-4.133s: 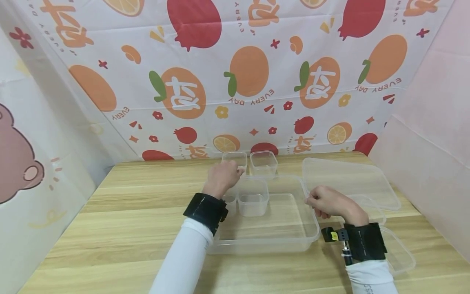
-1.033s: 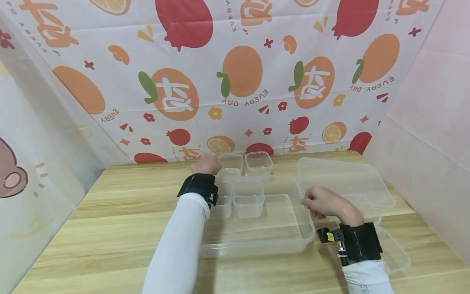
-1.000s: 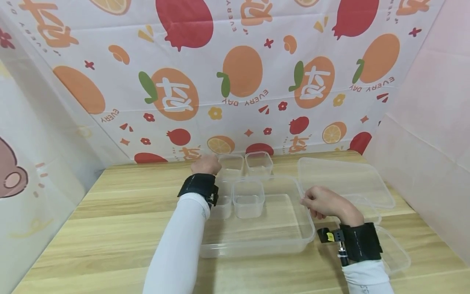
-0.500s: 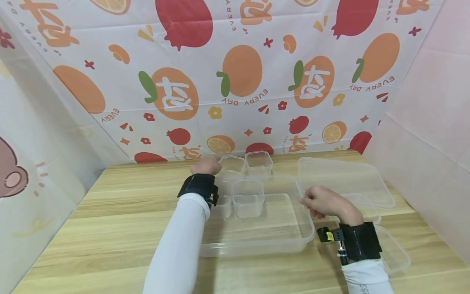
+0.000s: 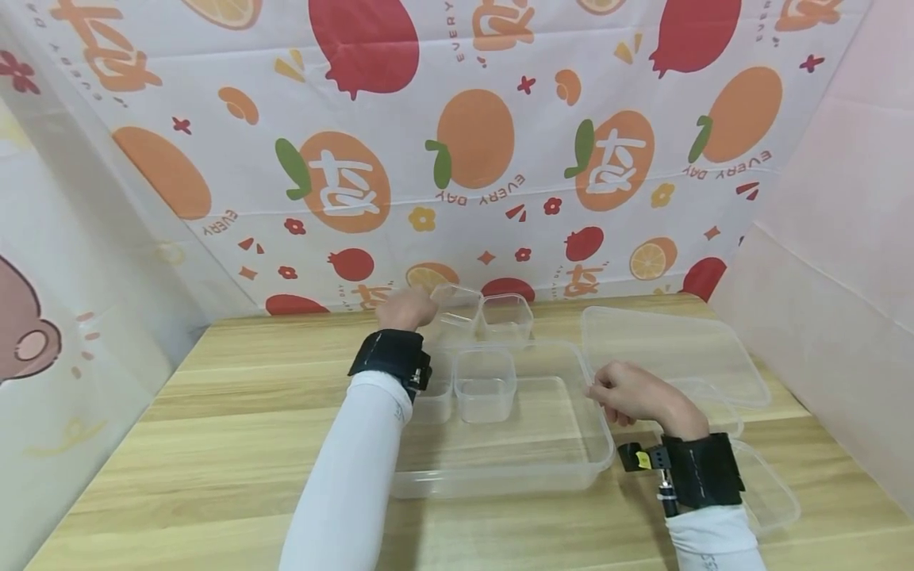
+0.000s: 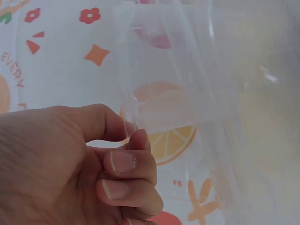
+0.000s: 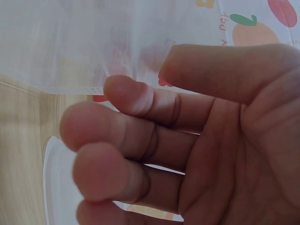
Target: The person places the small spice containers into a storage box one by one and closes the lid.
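My left hand [image 5: 407, 308] pinches the rim of a small clear plastic container [image 5: 457, 309] between thumb and forefinger, at the back of the table. The container is tilted beside a second small clear container [image 5: 508, 319] on its right. In the left wrist view, the pinched container [image 6: 164, 61] shows its thin edge at the fingertips [image 6: 139, 139]. My right hand [image 5: 635, 392] holds the right rim of a large clear plastic box [image 5: 500, 480] with thumb and forefinger. Two more small containers [image 5: 485, 388] stand side by side inside the box's left part; the left one is partly hidden by my left arm.
A large clear lid [image 5: 674, 349] lies at the back right of the wooden table [image 5: 214, 444]. Smaller clear lids [image 5: 769, 488] lie in front of it, partly under my right wrist. A fruit-print cloth [image 5: 478, 143] hangs behind the table's back edge.
My left hand has moved left from above the box's back and then slightly up. The back-left container has gone from upright to tilted and raised. My right hand has stayed at the rim.
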The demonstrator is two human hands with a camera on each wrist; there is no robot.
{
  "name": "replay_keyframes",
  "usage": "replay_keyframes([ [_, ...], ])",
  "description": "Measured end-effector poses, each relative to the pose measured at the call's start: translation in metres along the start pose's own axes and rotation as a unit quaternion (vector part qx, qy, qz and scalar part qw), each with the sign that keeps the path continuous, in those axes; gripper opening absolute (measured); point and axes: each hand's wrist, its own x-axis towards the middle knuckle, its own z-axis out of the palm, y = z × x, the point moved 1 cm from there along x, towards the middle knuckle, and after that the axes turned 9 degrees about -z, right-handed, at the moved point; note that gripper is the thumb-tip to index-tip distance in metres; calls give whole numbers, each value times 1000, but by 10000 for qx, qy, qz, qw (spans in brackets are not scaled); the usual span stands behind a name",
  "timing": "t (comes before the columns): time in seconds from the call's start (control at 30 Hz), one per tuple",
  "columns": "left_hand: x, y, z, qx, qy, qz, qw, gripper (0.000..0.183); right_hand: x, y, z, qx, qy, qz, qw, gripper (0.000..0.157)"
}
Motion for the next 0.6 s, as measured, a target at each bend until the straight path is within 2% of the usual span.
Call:
replay_keyframes([
  [0.3,-5,-5,-6,-245,133,-60,9996,28,0,-1,1,-26,-16,18,10000,26],
  [0.6,-8,-16,-7,-327,395,107,9986,42,-1,-3,0,-130,-3,-68,9999,30],
])
